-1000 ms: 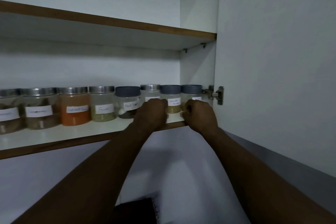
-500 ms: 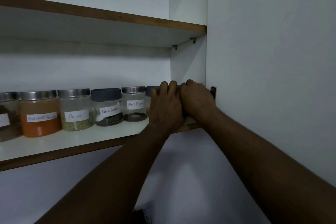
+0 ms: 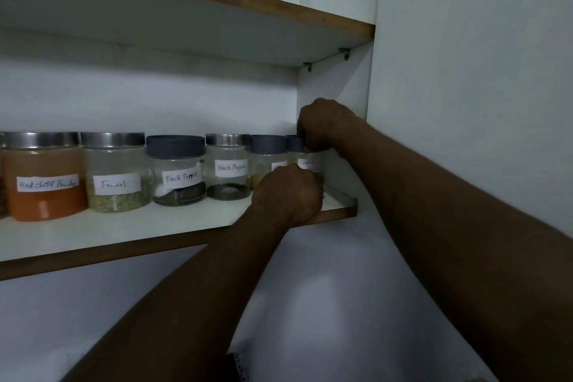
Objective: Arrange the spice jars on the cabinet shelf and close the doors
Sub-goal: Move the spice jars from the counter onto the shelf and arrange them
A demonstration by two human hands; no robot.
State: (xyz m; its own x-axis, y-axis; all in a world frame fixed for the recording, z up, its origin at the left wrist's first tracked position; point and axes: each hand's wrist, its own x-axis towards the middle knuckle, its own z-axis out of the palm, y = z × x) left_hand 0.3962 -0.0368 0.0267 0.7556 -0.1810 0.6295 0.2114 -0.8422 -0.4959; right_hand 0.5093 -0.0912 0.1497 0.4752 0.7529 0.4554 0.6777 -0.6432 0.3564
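As the row stands on the cabinet shelf (image 3: 186, 226), I log it toward the right end: red chilli powder jar (image 3: 43, 177), steel lid; fennel jar (image 3: 116, 174), steel lid; black pepper jar (image 3: 176, 170), dark lid; second black pepper jar (image 3: 228, 167), steel lid; a dark-lidded jar (image 3: 267, 158), label half hidden; last jar (image 3: 305, 161) at the shelf's right end, near the side wall, label unreadable.

Hands: right hand (image 3: 325, 124) curled down over the last jar's lid; left hand (image 3: 286, 194) closed low at the jar fronts near the front edge. I cannot tell which of the two jars it grips.

My handling note: steady the base with the left, turn from the lid with the right so the label faces front, slide rather than lift, and keep clear of the neighbour. The right cabinet door (image 3: 465, 71) stands open; the doors are not yet closed.
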